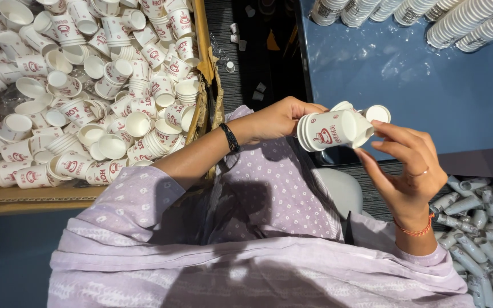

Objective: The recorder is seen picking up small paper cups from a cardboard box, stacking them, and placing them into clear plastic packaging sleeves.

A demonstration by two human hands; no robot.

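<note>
Several small white paper cups, nested into a short stack (329,130) lying on its side, sit between the person's two hands above the lap. The left hand (278,121) closes around the rim end of the stack, fingers curled over the layered lips, so that grip is clamped on the stack. The right hand (409,165) works at the base end, its fingertips (379,126) pressed on a loose cup (375,114) that tilts against the stack's end; that hand looks closed on the cup, though the thumb is hidden and the exact pinch is hard to read.

To do this step well, the judgement is that the loose cup should be squared to the stack's axis before it is pushed on, since thin paper rims crumple if forced at an angle, and the left hand should hold firm without squashing the rims.

Each cup is white with a red printed emblem and red lettering, tapering toward a flat base.

Outward from the hands, a cardboard box (203,34) at the person's left is heaped with loose cups of the same kind. A blue table (417,85) lies ahead, with long finished stacks (463,20) lying at its far edge. Wrapped sleeves of cups (480,228) are piled on the floor at the right.
</note>
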